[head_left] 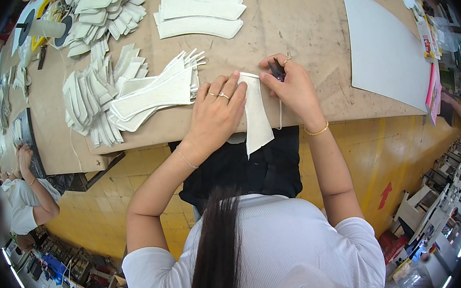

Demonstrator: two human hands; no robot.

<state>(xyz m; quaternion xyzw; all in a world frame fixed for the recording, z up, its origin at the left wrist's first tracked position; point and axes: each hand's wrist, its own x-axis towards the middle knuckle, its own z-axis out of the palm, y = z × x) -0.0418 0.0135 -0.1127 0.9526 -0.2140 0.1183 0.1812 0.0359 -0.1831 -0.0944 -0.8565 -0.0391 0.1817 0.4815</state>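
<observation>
A cream fabric piece (pixel 257 120) with a white strip along its top edge lies at the table's front, its lower end hanging over the edge. My left hand (pixel 217 107) has its fingers on the upper left side of this piece, and its thumb is hidden. My right hand (pixel 296 89) is closed around small dark thread snips (pixel 277 70), its thumb close to the piece's top right corner. A thin white cord (pixel 280 115) hangs down below my right hand.
Left of my hands are edged fabric pieces (pixel 151 96) in a fanned pile, with more piles (pixel 107 14) behind. Two flat pieces (pixel 198 15) lie at the back. A white sheet (pixel 385 46) lies right. A spool (pixel 46 28) stands far left; another person (pixel 31 202) sits at left.
</observation>
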